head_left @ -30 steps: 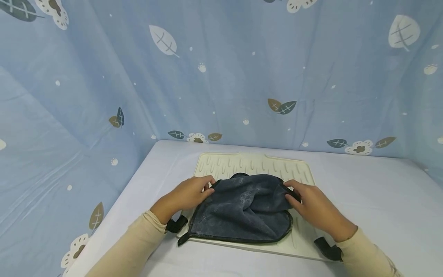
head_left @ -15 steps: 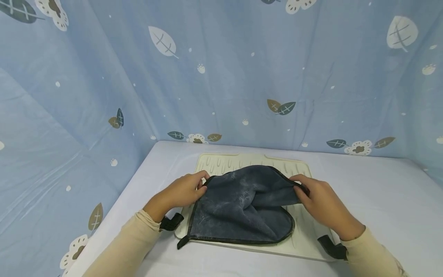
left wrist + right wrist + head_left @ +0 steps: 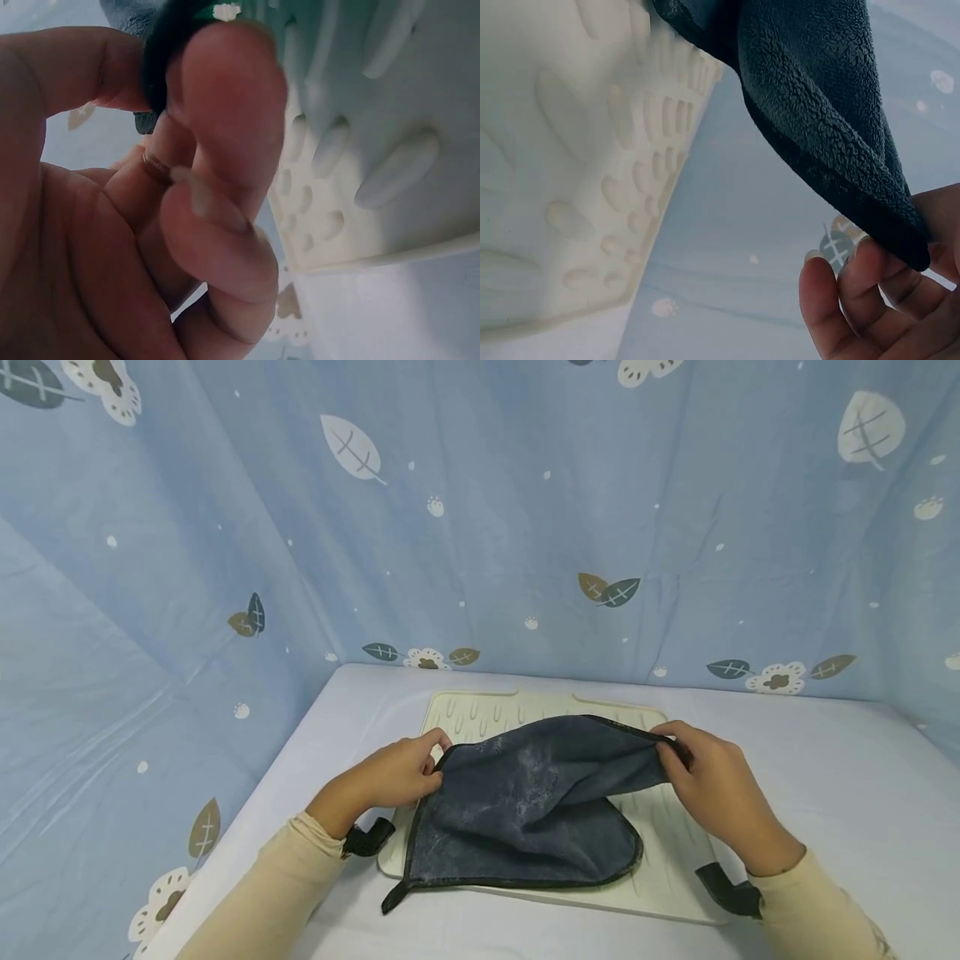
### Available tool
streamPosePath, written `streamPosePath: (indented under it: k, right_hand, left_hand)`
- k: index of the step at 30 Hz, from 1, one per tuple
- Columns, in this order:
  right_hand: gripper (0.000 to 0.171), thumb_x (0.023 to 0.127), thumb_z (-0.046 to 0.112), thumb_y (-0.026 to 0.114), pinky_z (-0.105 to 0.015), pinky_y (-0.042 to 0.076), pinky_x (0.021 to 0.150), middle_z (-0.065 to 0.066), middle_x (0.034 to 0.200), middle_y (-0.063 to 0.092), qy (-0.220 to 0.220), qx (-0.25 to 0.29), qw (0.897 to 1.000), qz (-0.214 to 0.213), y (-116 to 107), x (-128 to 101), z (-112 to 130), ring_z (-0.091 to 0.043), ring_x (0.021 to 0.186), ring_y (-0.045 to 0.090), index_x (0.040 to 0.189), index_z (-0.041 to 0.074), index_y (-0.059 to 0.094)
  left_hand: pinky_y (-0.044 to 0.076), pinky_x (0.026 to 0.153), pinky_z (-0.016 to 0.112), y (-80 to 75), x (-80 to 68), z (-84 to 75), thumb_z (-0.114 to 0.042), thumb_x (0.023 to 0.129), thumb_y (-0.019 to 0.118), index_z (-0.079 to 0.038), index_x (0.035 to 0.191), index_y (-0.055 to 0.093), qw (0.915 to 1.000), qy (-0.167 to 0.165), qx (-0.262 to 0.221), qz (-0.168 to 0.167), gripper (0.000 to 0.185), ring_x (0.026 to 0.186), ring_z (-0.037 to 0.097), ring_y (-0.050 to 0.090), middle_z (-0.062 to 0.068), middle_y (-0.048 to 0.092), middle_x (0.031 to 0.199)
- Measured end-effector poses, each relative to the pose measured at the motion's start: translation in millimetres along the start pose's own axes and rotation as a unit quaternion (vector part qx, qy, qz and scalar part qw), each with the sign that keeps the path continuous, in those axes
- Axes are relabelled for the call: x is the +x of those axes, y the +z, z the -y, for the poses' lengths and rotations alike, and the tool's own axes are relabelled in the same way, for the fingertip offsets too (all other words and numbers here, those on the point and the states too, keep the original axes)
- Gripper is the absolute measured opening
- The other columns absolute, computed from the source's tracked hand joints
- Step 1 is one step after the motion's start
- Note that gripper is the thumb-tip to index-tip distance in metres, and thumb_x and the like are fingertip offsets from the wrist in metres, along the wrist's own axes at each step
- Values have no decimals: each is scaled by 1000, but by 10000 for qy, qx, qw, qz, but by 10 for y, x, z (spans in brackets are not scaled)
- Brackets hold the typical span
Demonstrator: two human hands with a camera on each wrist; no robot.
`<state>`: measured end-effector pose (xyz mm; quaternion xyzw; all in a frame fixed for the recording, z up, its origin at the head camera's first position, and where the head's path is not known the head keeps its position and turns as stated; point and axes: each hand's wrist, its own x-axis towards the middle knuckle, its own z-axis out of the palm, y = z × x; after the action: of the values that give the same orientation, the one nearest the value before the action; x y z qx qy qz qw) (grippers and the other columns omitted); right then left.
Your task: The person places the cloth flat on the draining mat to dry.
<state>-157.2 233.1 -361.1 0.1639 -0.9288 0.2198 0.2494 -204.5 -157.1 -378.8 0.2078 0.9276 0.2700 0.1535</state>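
Note:
A dark blue-grey cloth (image 3: 517, 810) with black edging hangs between both hands, its lower part lying on a cream ridged drying mat (image 3: 480, 710). My left hand (image 3: 393, 772) pinches the cloth's upper left edge between thumb and fingers; the left wrist view shows the dark edging (image 3: 156, 67) in that pinch. At the upper right corner, my right hand (image 3: 716, 781) pinches the cloth, lifted off the mat. The right wrist view shows the fleecy cloth (image 3: 810, 90) folded and tapering toward the fingers. A small black loop (image 3: 393, 897) sticks out at the lower left corner.
The mat lies on a white-covered table (image 3: 810, 777). A blue curtain (image 3: 487, 527) with leaf and flower prints stands behind and to the left. A black strap piece (image 3: 727, 891) sits at the right wrist, another (image 3: 369, 837) at the left.
My right hand has moved right and upward, drawing the cloth's corner with it. My left hand has shifted slightly left. The cloth's upper edge is stretched wider and raised.

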Motion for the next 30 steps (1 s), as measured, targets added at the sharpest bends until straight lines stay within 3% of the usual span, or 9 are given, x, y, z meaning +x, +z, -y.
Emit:
streamPosePath:
  k: [5,14,18,22,24,30]
  right_hand:
    - [19,91,-1,66,-23,36,50,-2,76,62,-19,17,9999,143,55,-9,-7,-5,55,40,109,7,70]
    - [20,96,9,65,-24,35,52,4,68,58,363,-40,9909,1295,142,-40,-39,-7,53,40,116,6,68]
    - [23,95,15,68,-31,44,59,-5,83,71,437,-124,9862,1590,165,-40,-67,-11,61,52,115,5,68]
    - [29,93,23,70,-45,54,74,-13,106,74,489,-123,9781,2018,170,-52,-84,-22,86,69,116,5,68]
    - [34,91,23,71,-50,54,81,-14,111,73,511,-105,9726,2267,165,-61,-93,-28,98,70,119,5,66]
    - [45,84,12,72,-47,53,81,-16,115,71,277,-136,9625,2697,150,-77,-129,-26,100,68,126,0,60]
  left_hand:
    - [45,52,31,16,-9,5,-14,99,57,-19,123,49,9997,8,-136,187,26,51,19,61,0,56,61]
    - [41,51,27,74,10,8,-13,98,60,-13,126,50,9994,119,-67,303,30,51,14,56,-2,56,65]
    - [38,51,27,114,27,-9,-22,99,62,-14,130,52,9998,97,164,75,34,52,11,48,-2,54,69]
    - [38,51,28,152,55,-34,-35,103,56,-17,129,55,9993,90,310,-209,31,54,11,46,-4,54,70]
    - [40,54,29,171,74,-41,-37,104,53,-18,126,58,9988,155,316,-344,29,57,11,49,-4,55,73]
    - [45,65,30,193,108,-38,-32,104,55,-23,108,64,9949,580,209,-803,14,66,8,53,-7,65,91]
